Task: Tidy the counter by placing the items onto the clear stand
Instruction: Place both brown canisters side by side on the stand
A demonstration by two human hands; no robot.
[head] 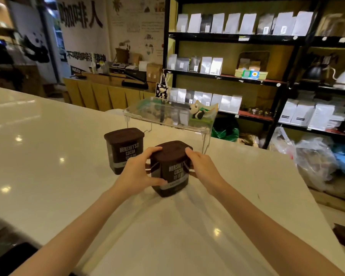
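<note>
I see both of my hands on one brown cocoa tub [170, 169]. My left hand [139, 172] holds its left side, with the thumb low on the front and the fingers up by the lid. My right hand [202, 164] holds its right side, fingers curled at the lid edge. So both hands are closed around this tub. It stands upright on the white table [48, 156], near the middle of my view.

A second tub [123, 148] stands at about 10 o'clock from the one I hold. It looks the same, brown with white words on the front. It is just beside my left hand. I cannot tell if they touch. No hand holds it.

The clear stand [167, 116] sits at 12 o'clock from the held tub, farther back on the table, near the far edge. It is see-through with thin legs. A small panda toy [197, 113] shows at the right end of the stand, at about 1 o'clock. I cannot tell if the toy is on the stand or behind it.

Behind the table, at 1 to 3 o'clock, black shelves [267, 38] hold many pale bags. Plastic bags [315, 160] lie on the floor at 3 o'clock.
</note>
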